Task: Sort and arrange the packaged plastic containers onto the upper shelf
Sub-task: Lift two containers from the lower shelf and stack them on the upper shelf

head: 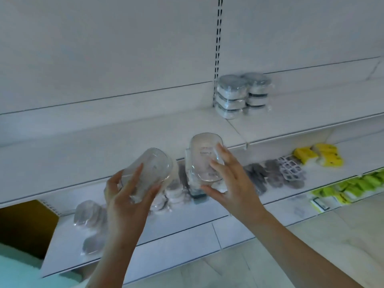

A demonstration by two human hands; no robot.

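A: Gripping one wrapped container pack (145, 173) in the left hand (126, 196), fingers curling round it; clasping a second pack (204, 157) in the right hand (230, 183).

B: Both hanging just below the upper shelf (128, 140), lip right above the knuckles.

A: Probably best lifting clear of that lip, then sliding right toward the stacked packs (242, 95).

B: Keeping the slippery wrap pinched, presumably.

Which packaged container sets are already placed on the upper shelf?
The two wrapped stacks standing upright beside the slotted upright; the others are held in the left hand and right hand or lie below.
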